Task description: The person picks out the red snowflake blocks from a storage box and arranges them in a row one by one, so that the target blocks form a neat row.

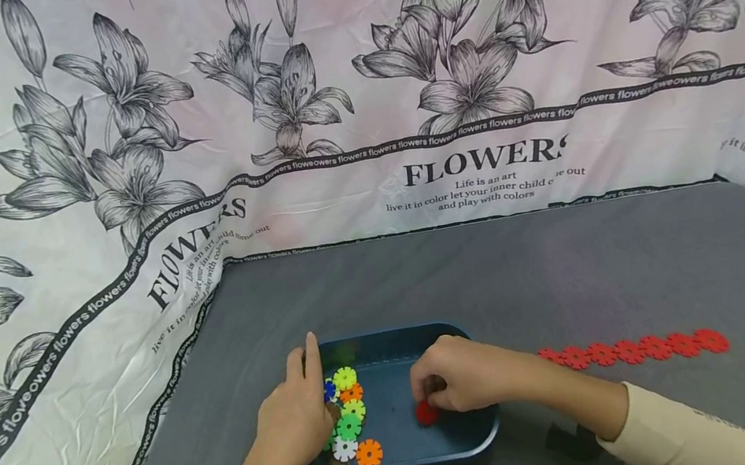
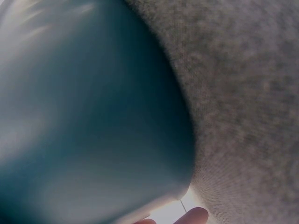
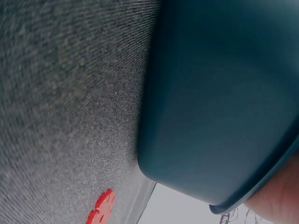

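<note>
In the head view, a dark blue tray (image 1: pixel 386 354) sits on the grey cloth. My right hand (image 1: pixel 467 374) reaches over its right side and pinches a red snowflake disc (image 1: pixel 427 413) low inside the tray. My left hand (image 1: pixel 296 418) lies over the left rim, index finger stretched forward. Beside it inside the tray are several snowflake discs, among them a green one (image 1: pixel 349 426), a white one (image 1: pixel 345 449) and an orange one (image 1: pixel 369 453). The hand partly covers some discs. Both wrist views mostly show the outer wall of the tray (image 2: pixel 107 116).
To the right of the tray, a row of linked red snowflake discs (image 1: pixel 628 351) lies on the grey cloth (image 1: pixel 492 271). Its end shows in the right wrist view as red discs (image 3: pixel 103 207). A flower-printed sheet (image 1: pixel 325 199) hangs behind and at the sides.
</note>
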The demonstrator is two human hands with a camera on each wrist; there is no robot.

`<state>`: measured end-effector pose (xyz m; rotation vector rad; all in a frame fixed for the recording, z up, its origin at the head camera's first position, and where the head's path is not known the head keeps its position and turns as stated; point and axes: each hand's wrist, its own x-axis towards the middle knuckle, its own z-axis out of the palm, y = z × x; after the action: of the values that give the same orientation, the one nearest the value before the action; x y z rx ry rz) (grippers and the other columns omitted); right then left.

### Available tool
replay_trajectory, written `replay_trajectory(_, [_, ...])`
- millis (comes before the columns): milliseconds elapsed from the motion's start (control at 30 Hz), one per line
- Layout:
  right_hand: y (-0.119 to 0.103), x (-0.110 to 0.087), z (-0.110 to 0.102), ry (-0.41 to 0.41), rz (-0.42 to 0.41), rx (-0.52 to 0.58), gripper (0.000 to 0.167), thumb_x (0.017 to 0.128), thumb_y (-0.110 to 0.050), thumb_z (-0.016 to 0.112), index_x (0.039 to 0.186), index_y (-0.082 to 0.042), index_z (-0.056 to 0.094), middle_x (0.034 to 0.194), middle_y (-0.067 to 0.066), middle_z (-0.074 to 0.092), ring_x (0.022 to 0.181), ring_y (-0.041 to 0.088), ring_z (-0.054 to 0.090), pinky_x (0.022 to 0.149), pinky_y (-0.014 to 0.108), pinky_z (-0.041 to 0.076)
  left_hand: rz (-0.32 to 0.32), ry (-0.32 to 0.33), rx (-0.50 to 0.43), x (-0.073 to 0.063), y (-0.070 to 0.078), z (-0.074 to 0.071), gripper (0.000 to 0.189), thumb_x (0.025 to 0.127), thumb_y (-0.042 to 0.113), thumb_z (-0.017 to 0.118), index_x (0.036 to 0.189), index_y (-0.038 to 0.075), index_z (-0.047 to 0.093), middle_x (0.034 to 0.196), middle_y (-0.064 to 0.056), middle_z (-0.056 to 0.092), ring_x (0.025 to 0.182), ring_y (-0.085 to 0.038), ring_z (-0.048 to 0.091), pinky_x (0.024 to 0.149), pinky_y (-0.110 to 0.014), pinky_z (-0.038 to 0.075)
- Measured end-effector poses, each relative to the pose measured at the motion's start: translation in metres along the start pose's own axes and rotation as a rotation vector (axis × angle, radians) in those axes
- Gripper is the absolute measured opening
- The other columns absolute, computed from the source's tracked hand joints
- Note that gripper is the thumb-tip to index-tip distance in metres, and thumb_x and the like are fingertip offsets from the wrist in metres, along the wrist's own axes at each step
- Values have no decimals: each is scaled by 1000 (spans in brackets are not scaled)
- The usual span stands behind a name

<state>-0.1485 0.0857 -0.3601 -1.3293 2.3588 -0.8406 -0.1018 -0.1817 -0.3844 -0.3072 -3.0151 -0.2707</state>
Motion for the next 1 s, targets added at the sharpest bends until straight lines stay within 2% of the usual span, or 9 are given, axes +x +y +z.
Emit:
replay_trajectory(267, [-1, 0, 0, 33, -11, 2, 17, 85, 5, 72, 89, -12, 74, 86, -9, 69, 72, 0, 59, 68, 19, 52, -4, 3, 4, 0, 0, -1, 89, 83, 8, 70, 157, -1, 24, 141, -26, 43, 41, -13, 32, 38, -28, 29])
replay_trajectory(600, [-1, 0, 0, 100, 19, 47, 15, 86, 3, 72, 85, -11, 77, 87, -9, 70, 69, -1, 59, 66, 19, 52, 4, 17, 0, 0, 0, 0, 87, 83, 6, 69, 157, -2, 25, 141, -26, 44, 41, -12, 31, 38, -27, 27])
replay_trajectory(1000, [0, -12, -9, 157, 53, 175, 18, 86, 4, 72, 84, -13, 75, 83, -10, 69, 68, 4, 61, 64, 25, 54, 4, 18, 7, 0, 0, 0, 87, 82, 7, 69, 157, -2, 25, 140, -25, 44, 41, -12, 31, 38, -27, 27])
